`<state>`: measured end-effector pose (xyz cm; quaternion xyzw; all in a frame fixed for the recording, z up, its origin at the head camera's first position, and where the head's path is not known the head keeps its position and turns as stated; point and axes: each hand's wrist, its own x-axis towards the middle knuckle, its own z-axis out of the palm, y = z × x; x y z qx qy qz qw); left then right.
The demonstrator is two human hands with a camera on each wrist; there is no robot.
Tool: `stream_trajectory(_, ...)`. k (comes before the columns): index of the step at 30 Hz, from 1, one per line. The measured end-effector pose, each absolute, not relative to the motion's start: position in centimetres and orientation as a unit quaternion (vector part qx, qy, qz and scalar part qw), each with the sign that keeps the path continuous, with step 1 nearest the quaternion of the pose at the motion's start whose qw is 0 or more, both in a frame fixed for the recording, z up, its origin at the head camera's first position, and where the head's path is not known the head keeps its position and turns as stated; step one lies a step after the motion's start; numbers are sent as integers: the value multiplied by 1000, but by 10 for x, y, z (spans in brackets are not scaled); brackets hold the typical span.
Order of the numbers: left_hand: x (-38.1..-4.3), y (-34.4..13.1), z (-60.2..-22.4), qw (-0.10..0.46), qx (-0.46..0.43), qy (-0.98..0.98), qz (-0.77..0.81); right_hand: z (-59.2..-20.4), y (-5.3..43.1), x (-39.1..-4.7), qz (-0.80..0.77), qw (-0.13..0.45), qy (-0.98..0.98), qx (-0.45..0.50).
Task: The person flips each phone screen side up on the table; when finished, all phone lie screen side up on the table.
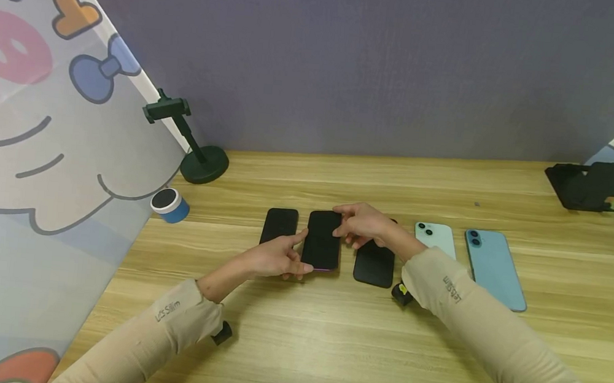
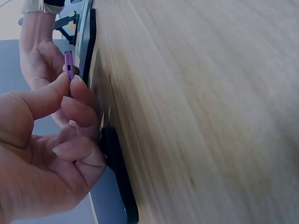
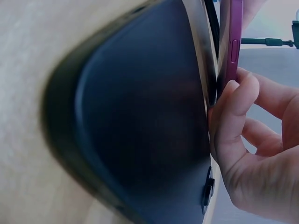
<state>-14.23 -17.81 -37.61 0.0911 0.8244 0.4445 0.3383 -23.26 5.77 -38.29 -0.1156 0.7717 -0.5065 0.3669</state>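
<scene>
A smartphone (image 1: pixel 321 240) with a black screen and a purple frame (image 3: pixel 234 39) is held between both hands, screen up. My left hand (image 1: pixel 276 257) pinches its near left corner; in the left wrist view the thumb and forefinger grip beside the charging port on its purple bottom edge (image 2: pixel 69 65). At the far right edge, my right hand (image 1: pixel 367 225) holds it between thumb and fingers, seen by the side button in the right wrist view. Daylight shows under the phone there. A black phone (image 1: pixel 280 223) lies left of it, and another black phone (image 1: pixel 374 267) lies under my right hand.
Further right lie a pale green phone (image 1: pixel 440 240), partly behind the right sleeve, and a blue phone (image 1: pixel 496 268), both back up. A dark green stand (image 1: pixel 204 166) and a blue-white round tub (image 1: pixel 171 205) stand at left. A black folding holder (image 1: pixel 591 185) sits back right.
</scene>
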Motion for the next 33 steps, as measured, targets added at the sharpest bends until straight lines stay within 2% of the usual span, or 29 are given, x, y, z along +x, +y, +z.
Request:
stream_trajectory(16,-142,-170,-378,314,78,859,398,-382,54,-229,-483,345,795,-125)
stream_trajectory(33,-145,-168,-372,347,73,861,364,-380,52,-229,-460,338,811,-128)
